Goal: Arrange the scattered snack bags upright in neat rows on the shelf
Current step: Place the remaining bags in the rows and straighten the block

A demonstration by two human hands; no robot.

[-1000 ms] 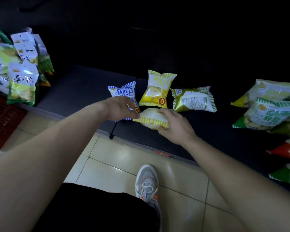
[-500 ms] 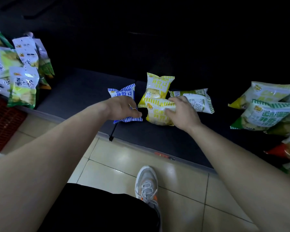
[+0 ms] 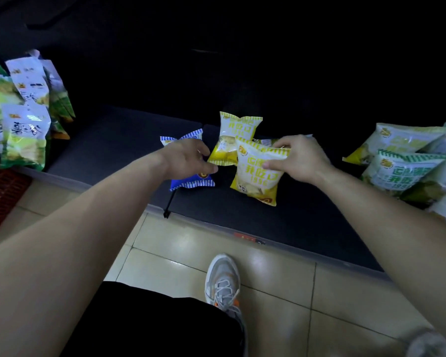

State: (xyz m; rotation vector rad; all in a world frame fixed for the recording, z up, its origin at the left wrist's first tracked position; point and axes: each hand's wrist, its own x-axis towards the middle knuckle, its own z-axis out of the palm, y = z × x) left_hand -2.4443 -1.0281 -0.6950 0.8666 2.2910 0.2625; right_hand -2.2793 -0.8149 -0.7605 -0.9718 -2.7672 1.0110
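Observation:
My right hand [image 3: 298, 159] pinches the top edge of a yellow snack bag [image 3: 255, 180], which stands tilted on the low dark shelf [image 3: 307, 215]. Behind it a second yellow bag [image 3: 236, 132] stands upright. My left hand [image 3: 187, 158] grips a blue striped bag [image 3: 191, 180] and covers its middle. A green bag is mostly hidden behind my right hand.
Several green and white bags [image 3: 407, 171] lie in a heap at the shelf's right end. More bags [image 3: 23, 112] stand packed at the left above a red crate [image 3: 0, 191]. Tiled floor and my grey shoe [image 3: 223, 284] are below the shelf's front edge.
My right hand has lifted the yellow bag from lying flat to nearly upright and moved it right. My left hand stays on the blue bag, which has shifted slightly.

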